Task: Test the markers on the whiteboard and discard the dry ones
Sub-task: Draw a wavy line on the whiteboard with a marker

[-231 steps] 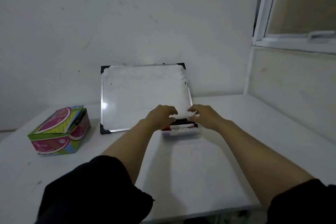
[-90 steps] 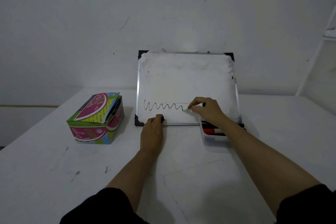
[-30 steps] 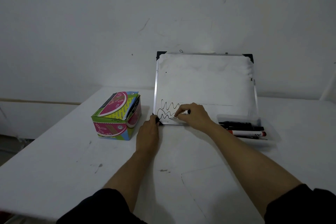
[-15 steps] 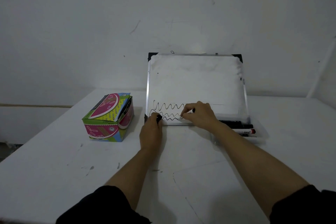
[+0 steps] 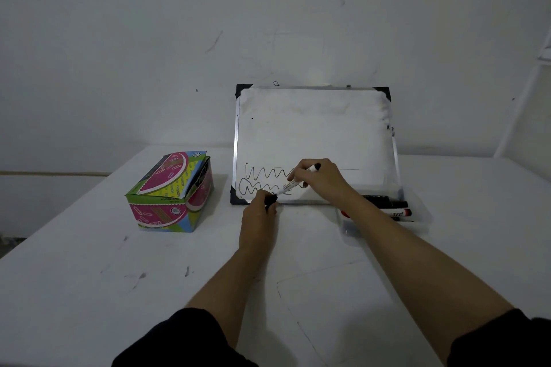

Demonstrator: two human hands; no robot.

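The right forearm [image 5: 384, 235] covers the left ends of the markers [image 5: 393, 208] in the clear tray [image 5: 351, 231]. The marker tip is hidden behind the left hand [image 5: 258, 219]. Box [image 5: 171, 192] print is illegible.

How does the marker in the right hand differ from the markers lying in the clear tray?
The held marker is uncapped and tilted, its tip near the whiteboard; the tray markers lie flat and capped. The right hand grips the held one; nothing touches the tray markers. The left hand holds a black cap. All are white-barrelled.
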